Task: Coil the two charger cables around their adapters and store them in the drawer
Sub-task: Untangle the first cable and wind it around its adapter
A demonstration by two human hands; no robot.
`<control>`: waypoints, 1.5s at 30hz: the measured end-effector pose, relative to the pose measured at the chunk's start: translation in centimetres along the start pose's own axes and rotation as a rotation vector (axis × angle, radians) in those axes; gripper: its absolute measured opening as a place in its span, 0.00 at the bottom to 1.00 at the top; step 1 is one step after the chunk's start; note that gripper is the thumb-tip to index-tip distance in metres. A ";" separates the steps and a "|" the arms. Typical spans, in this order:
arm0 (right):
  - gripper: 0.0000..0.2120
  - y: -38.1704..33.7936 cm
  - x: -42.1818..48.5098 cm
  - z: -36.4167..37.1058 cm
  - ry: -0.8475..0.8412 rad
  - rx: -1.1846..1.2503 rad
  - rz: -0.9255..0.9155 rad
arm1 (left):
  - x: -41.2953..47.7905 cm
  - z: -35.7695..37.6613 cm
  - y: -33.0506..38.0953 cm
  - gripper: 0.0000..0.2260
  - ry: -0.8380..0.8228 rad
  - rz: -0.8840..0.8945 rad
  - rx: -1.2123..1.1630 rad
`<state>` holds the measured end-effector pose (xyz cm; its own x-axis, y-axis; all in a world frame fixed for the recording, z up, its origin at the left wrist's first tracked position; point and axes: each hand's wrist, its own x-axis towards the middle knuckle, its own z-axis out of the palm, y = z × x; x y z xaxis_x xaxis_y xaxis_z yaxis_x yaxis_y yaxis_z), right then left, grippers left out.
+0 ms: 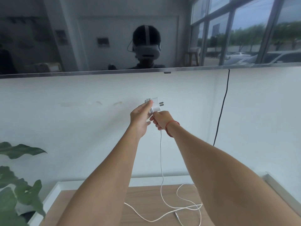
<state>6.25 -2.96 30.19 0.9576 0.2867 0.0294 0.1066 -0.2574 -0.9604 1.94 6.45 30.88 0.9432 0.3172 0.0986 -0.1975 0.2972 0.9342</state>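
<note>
While adapter (pixel 155 104) sits in left hand (pixel 140 118) fingers (pixel 149 103), right hand (pixel 162 120) pinches cable (pixel 161 160) below.

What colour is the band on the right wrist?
Red. The band shows in the head view, just behind the right hand.

arms outstretched, left hand (pixel 140 118) gripping the adapter (pixel 156 105), right hand (pixel 161 120) pinching its cable (pixel 161 152).

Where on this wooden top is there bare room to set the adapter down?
Bare wood shows at the wooden top's left end, between the white rim and your left forearm, beside the plant. Between your forearms the loose cable crowds it. The right end is hidden by your right arm.
</note>
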 end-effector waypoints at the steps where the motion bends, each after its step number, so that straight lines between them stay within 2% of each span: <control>1: 0.15 0.1 -0.2 0.4 -0.013 -0.007 0.009 | -0.1 -0.6 -0.2 0.11 0.007 -0.008 -0.001; 4: 0.14 0.8 -0.9 1.6 -0.042 0.013 0.040 | -0.5 -2.2 -0.6 0.06 0.010 -0.029 -0.054; 7: 0.13 1.4 -1.8 3.1 -0.078 0.029 0.082 | -0.7 -4.1 -1.6 0.05 0.036 -0.039 -0.053; 14: 0.15 4.3 -4.0 7.0 -0.094 -0.054 0.143 | -1.1 -8.2 -5.5 0.11 0.093 -0.069 0.062; 20: 0.15 6.9 -5.8 8.6 -0.107 -0.114 0.209 | -2.6 -10.8 -8.6 0.10 0.090 -0.125 0.119; 27: 0.15 7.0 -5.8 8.3 -0.135 -0.185 0.184 | -3.3 -12.7 -10.6 0.09 0.137 -0.138 0.162; 31: 0.14 5.9 -5.4 8.2 -0.101 -0.207 0.166 | -3.9 -12.8 -10.1 0.05 0.157 -0.143 0.207; 39: 0.15 2.2 -4.3 6.8 -0.002 -0.172 0.073 | -3.6 -12.4 -8.7 0.03 0.125 -0.149 0.154; 43: 0.15 1.7 -4.3 6.6 0.008 -0.177 0.054 | -3.7 -12.2 -8.5 0.13 0.119 -0.236 0.055; 45: 0.16 1.6 -4.4 6.7 0.014 -0.171 0.044 | -3.8 -12.3 -8.2 0.15 0.085 -0.256 -0.016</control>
<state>0.45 1.54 26.71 0.9658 0.2593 -0.0070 0.1070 -0.4230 -0.8998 -3.32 13.91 18.62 0.9374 0.3038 -0.1702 0.0401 0.3914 0.9194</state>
